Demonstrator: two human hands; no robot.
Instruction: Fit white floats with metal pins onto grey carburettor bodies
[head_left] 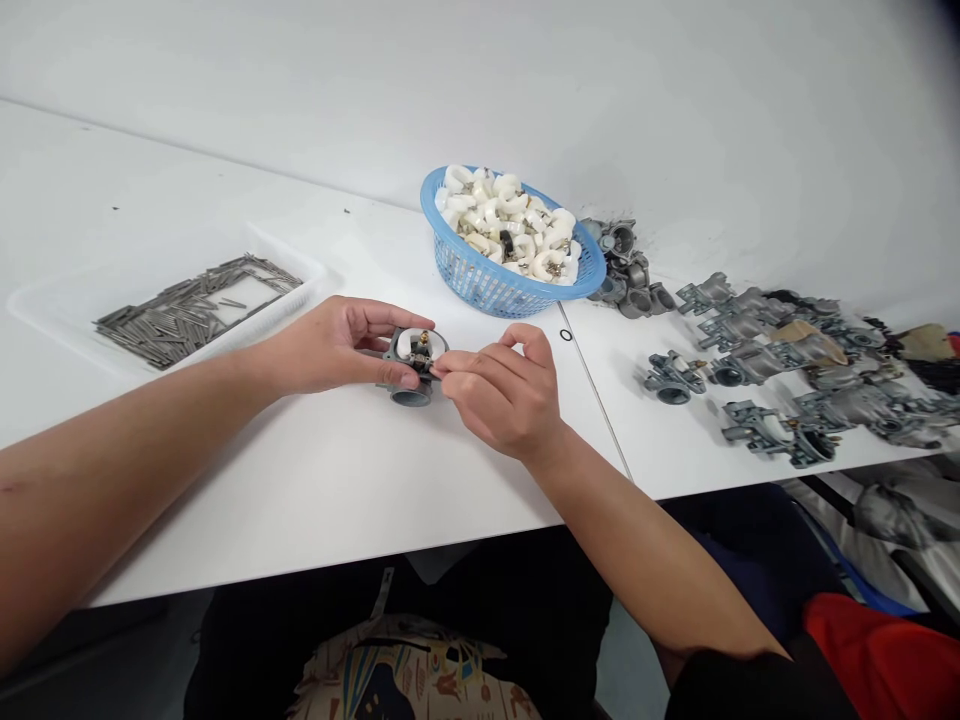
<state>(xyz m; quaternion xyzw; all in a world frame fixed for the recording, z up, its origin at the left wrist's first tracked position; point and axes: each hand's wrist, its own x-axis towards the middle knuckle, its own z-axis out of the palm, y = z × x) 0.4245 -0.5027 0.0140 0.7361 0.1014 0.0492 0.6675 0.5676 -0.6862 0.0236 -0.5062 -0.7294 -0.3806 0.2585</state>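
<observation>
My left hand (330,345) grips a grey metal carburetor body (412,366) that rests on the white table (315,480). A white float and a brass part sit on top of the body. My right hand (504,390) pinches something small against the body's right side with thumb and forefinger; the small piece is hidden by the fingertips. Both hands meet at the middle of the table.
A blue basket (480,280) of white floats stands behind the hands. A clear tray (67,300) with several thin metal pins lies at the left. Several grey carburetor bodies (780,370) lie at the right. A small black ring (565,335) lies by the table seam.
</observation>
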